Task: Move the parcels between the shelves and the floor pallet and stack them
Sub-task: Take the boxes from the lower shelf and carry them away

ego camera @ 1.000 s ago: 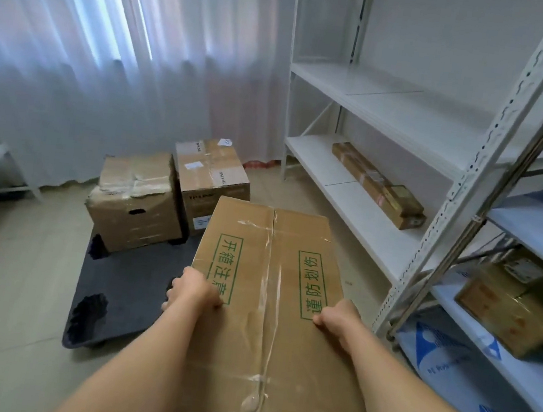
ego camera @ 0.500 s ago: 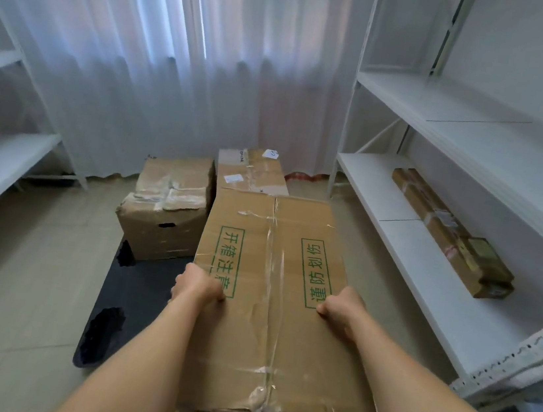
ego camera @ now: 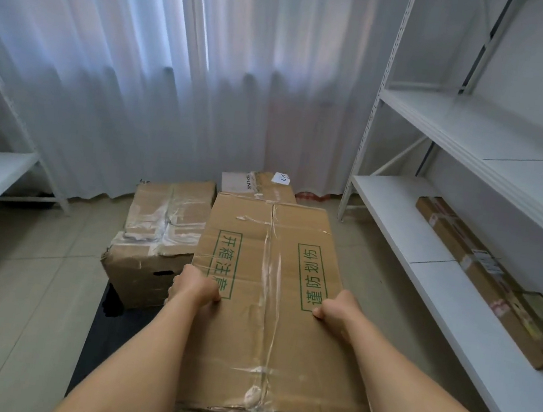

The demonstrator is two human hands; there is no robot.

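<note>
Item, in my grasp: large brown cardboard parcel with green lettering (ego camera: 263,308), my left hand (ego camera: 195,287) and right hand (ego camera: 336,309) clamped on its sides, thumbs on top. Below my left hand: dark floor pallet (ego camera: 108,329). Beyond my fingers: two taped brown cardboard boxes (ego camera: 158,239).

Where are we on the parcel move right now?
Two taped parcels already sit at the far end of the dark floor pallet. A third, the green-printed carton, is carried above the pallet, left hand and right hand gripping its sides. It is not yet set down. One long flat parcel lies on the right shelf.
</note>
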